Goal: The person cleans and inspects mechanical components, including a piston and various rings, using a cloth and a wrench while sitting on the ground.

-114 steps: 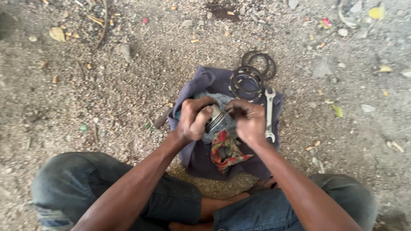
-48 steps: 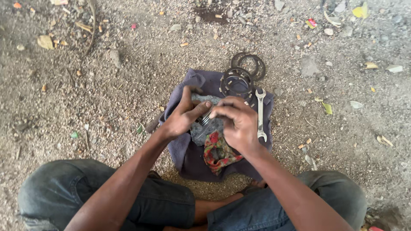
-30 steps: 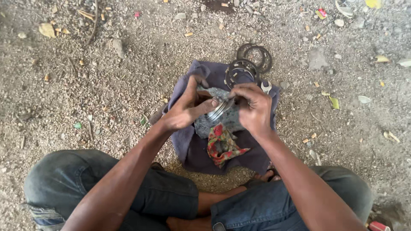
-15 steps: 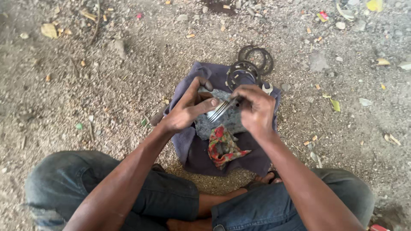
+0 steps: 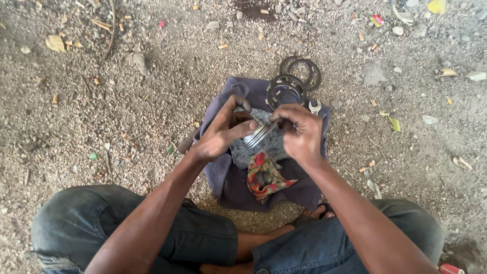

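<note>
Gripping a ridged metal part [image 5: 257, 135] between left hand [image 5: 223, 133] thumb and fingers, right hand [image 5: 300, 131] pinched on its edge; wrench [image 5: 314, 106] now mostly covered, unlike earlier.

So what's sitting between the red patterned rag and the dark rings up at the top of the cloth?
In the head view, the metal piston lies between the red patterned rag and dark rings, gripped by the left hand and right hand.
</note>
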